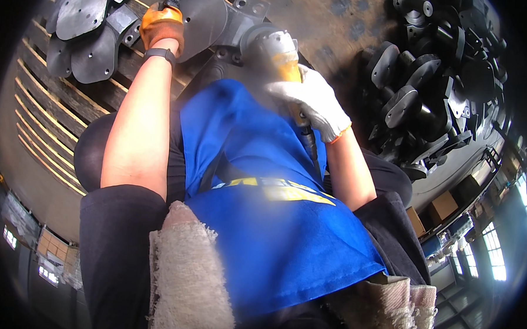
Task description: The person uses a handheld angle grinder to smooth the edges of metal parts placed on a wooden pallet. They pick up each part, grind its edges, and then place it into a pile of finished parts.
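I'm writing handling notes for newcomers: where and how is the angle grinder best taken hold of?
Probably around the yellow body of the angle grinder, coming from the right, as the white-gloved right grip does. The body is long and narrow enough to wrap; the silver head lies at its far end, with a blurred round disc or guard to the left, and the black cord trails from the near end.

Metal fab. workshop, blk parts (402,105) heaped close by, more on a wood pallet (53,123), handheld grinder (287,62), cardbd. boxes (444,206) & tall windows (495,251) beyond.
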Available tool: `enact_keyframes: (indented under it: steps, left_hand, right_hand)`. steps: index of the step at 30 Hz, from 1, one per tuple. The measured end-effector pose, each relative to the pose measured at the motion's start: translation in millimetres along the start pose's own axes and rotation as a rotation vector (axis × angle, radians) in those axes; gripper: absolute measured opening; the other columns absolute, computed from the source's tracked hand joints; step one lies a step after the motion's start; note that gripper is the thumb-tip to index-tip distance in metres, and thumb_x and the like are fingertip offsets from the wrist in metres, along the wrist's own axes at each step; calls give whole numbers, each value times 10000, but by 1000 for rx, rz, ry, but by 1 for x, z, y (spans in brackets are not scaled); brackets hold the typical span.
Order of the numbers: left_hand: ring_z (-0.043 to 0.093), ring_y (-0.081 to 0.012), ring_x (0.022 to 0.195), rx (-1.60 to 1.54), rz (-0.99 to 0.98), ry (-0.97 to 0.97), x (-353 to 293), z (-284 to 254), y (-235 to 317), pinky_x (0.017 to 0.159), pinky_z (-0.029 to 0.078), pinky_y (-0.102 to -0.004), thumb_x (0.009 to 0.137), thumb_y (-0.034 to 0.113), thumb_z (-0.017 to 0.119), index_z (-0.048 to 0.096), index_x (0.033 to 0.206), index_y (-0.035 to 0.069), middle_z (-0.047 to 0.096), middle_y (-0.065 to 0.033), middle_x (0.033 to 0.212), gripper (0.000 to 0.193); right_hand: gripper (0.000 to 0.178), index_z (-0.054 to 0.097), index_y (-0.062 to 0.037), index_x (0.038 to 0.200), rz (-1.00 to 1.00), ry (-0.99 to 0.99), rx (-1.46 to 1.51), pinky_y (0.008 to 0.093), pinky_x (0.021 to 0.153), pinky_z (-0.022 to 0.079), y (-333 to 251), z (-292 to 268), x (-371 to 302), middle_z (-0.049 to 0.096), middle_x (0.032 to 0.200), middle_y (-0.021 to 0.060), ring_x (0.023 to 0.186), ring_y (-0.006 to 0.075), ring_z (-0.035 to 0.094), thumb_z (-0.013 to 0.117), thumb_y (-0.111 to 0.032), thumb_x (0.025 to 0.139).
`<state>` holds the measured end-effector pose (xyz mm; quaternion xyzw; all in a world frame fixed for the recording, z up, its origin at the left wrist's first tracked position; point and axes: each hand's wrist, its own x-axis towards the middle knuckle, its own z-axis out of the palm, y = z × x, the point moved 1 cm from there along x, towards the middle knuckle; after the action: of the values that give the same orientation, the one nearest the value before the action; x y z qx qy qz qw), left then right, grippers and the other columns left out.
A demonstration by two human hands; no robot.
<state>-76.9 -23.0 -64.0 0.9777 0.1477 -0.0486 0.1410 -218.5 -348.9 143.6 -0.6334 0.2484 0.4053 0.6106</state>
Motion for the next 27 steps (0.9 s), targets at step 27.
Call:
enact_keyframes:
  steps: [27]
  left_hand:
    - [683,-352,971,-117,-179,-14,-7,-26,26,842,542,-412,925,476,592,675,1125,61,715,-203,1022,468]
  right_hand:
    - [442,675,-64,1050,2,-61,-158,249,523,484,8,7,-5,672,778,34,600,105,632,805,-354,743]
